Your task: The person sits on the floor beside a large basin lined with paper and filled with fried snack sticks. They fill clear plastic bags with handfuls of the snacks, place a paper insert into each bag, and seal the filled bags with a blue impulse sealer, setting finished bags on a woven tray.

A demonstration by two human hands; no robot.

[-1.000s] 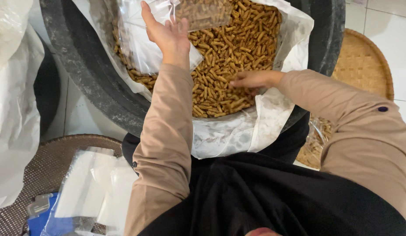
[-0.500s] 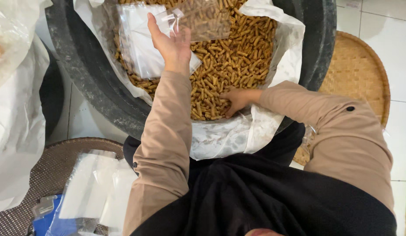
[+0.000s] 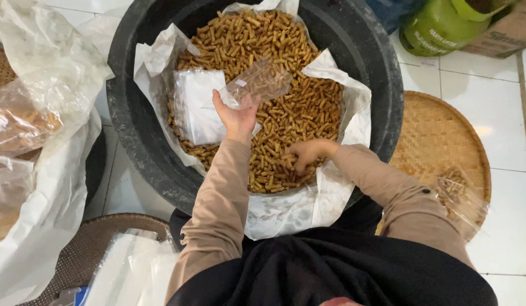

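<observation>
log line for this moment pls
left hand: holds small clear bag | right hand: in snack sticks | black tub

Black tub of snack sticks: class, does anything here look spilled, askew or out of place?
Nothing spilled: the snack sticks stay inside the tub's white liner. One oddity: a stack of flat white bags lies directly on the sticks.

The left hand (image 3: 236,116) holds a clear bag (image 3: 262,82) over the black tub (image 3: 382,68); the right hand (image 3: 305,154) digs into snack sticks (image 3: 285,39).
</observation>
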